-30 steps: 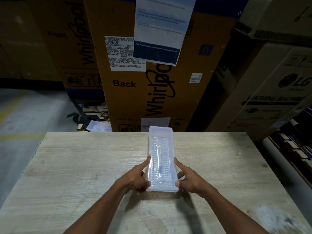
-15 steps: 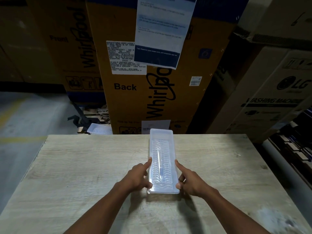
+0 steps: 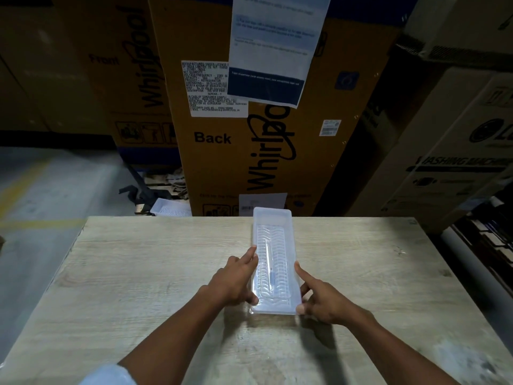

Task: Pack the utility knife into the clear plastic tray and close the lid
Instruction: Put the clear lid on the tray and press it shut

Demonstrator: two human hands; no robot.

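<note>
A long clear plastic tray (image 3: pixel 273 240) with its ribbed lid down lies lengthwise on the wooden table (image 3: pixel 138 273), reaching to the far edge. Through the lid I see the utility knife (image 3: pixel 270 270) faintly, as a thin pale bar with a dark spot. My left hand (image 3: pixel 236 279) grips the tray's near left side, index finger stretched along the rim. My right hand (image 3: pixel 322 298) holds the near right corner, index finger along the right rim and thumb at the front edge.
Tall cardboard appliance boxes (image 3: pixel 249 120) stand right behind the table's far edge. Another clear tray (image 3: pixel 169 208) lies on the floor behind the table at left. More boxes and dark shelving crowd the right side.
Both hands stay on the tray. My left index finger has slid a little farther along the left rim; the tray has barely moved.
</note>
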